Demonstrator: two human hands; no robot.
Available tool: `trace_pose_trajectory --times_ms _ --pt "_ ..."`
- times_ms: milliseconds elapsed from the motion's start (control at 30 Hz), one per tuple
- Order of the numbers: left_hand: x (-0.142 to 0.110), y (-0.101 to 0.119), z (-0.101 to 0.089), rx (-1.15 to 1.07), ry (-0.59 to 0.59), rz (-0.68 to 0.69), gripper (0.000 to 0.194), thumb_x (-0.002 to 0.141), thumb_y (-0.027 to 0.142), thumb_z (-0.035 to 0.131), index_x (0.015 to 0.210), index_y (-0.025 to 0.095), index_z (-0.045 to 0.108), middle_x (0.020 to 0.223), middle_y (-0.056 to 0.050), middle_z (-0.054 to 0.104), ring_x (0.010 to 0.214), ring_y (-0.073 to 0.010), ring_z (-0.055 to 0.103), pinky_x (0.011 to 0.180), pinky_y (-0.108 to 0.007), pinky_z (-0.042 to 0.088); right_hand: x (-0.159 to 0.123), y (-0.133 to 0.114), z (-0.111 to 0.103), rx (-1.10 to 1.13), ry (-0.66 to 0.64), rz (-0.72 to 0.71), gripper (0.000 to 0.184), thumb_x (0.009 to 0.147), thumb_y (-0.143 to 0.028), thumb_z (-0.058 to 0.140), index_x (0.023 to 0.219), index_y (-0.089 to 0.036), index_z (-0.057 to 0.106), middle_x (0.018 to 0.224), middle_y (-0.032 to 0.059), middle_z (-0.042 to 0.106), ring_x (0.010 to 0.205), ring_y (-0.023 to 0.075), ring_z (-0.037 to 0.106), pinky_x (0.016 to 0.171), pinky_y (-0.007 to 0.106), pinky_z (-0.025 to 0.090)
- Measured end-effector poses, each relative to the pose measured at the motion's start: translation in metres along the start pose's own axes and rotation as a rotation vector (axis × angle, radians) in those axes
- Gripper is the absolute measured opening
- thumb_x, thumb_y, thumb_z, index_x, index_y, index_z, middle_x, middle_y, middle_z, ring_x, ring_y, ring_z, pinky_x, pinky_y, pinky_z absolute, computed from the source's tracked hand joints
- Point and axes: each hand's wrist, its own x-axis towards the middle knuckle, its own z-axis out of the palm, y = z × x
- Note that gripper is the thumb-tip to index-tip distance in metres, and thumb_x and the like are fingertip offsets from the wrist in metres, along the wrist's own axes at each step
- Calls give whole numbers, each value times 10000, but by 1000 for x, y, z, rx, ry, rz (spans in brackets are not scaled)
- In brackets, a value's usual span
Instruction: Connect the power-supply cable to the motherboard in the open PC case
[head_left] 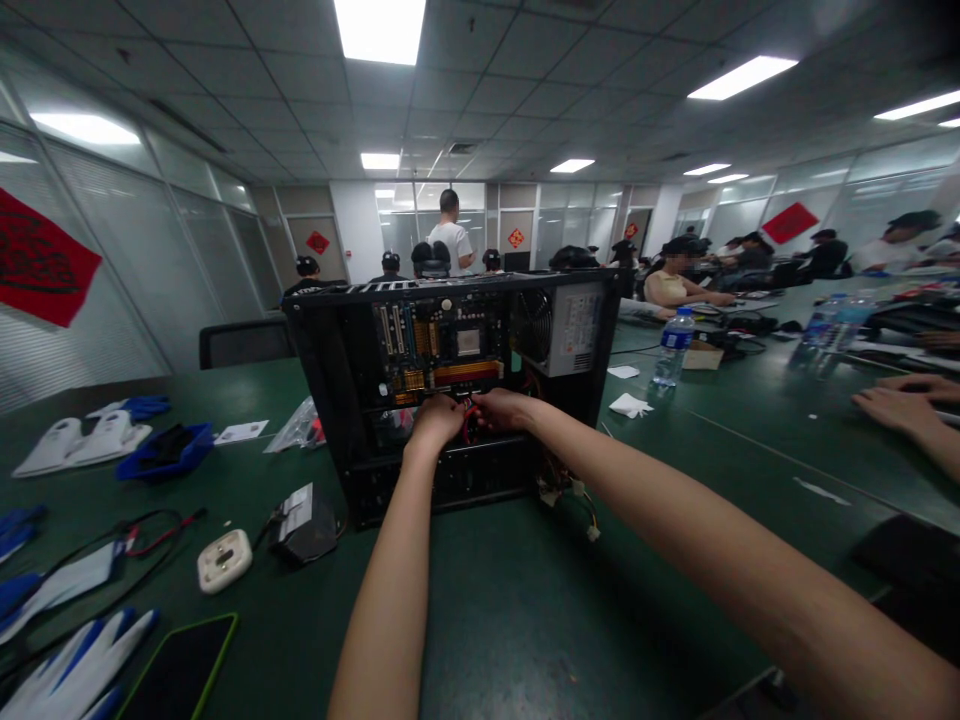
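Observation:
An open black computer case point(341, 400) stands upright on the green table point(525, 610), its motherboard point(442, 350) and power supply point(571, 328) facing me. Both my arms reach into its lower half. My left hand point(435, 420) and my right hand point(504, 408) are closed side by side, pinching a bundle of red and black wires point(469, 421) inside the case. More cables point(574, 495) spill out at the case's bottom right.
Left of the case lie white-and-blue gloves point(82, 440), a white plug adapter point(223, 559), a small black device point(304, 520), a phone point(180, 665) and a plastic bag point(300, 428). A water bottle point(673, 347) and tissue point(628, 405) sit right. Another person's hands point(904, 400) rest at far right.

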Motion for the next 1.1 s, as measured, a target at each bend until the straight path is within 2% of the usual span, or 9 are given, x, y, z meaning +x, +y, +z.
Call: trace_pose_trajectory --times_ms 133,233,333,467,633,833,1100 --pt "4 -4 1 -7 49 -4 287 914 296 527 832 163 768 937 -139 773 880 -236 701 704 -279 437 -12 4 -13 -293 40 -110 464 1055 -327 409 672 -141 593 542 -2 549 435 104 484 456 233 308" --pt "6 -5 4 -25 121 -32 259 914 295 518 968 170 738 1061 -131 758 993 -241 683 762 -283 447 -16 11 -25 -485 143 -221 385 1002 -215 510 635 -142 600 506 -16 523 443 97 461 479 235 292" --pt "5 -2 6 -59 152 -76 226 895 356 566 969 190 702 1054 -119 755 989 -254 680 755 -297 451 -13 16 -33 -612 237 -284 276 972 -133 501 745 -125 659 568 3 585 479 109 504 512 237 319" --pt "5 -1 6 -69 132 -64 195 878 369 600 858 202 700 972 -110 760 927 -251 688 739 -297 456 -4 14 -32 -731 286 -383 262 971 -207 527 841 -103 729 706 73 691 604 151 597 573 253 346" --pt "8 -4 5 -24 114 1 238 894 302 555 874 178 757 978 -127 770 947 -241 697 786 -289 461 2 10 -29 -1025 304 -529 310 973 -223 509 871 -97 773 851 126 754 746 183 668 592 261 347" --pt "5 -1 5 -32 39 28 328 920 363 535 832 175 789 902 -124 777 831 -213 699 708 -270 455 5 14 -29 -1154 278 -580 292 954 -175 498 917 -91 775 909 145 764 771 189 690 609 257 373" --pt "4 0 6 3 33 30 360 915 408 535 790 183 786 833 -121 769 777 -226 689 676 -288 441 6 12 -26 -1263 325 -524 309 948 -196 480 978 -106 774 980 181 759 842 232 710 615 272 383"
